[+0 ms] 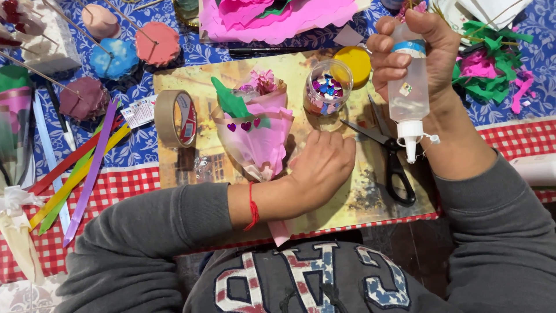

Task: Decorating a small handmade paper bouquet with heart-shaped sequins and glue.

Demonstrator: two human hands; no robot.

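Note:
A small pink paper bouquet (258, 130) with a green leaf, pink flowers and purple heart sequins lies on a yellowish picture board (359, 197). My left hand (321, 168) rests on the board just right of the bouquet's base, fingers curled under, with a red string on the wrist. My right hand (411, 52) grips a clear glue bottle (408, 98), nozzle pointing down, above black scissors (388, 156). A round clear jar of coloured sequins (328, 87) stands open behind my left hand, its yellow lid (354, 62) beside it.
A tape roll (176, 119) stands left of the bouquet. Coloured ribbons (81, 171), skewered paper flowers (133, 49) and a foam block (49, 43) lie at the left. Pink crepe paper (278, 17) is at the back, green and pink scraps (492, 64) at the right.

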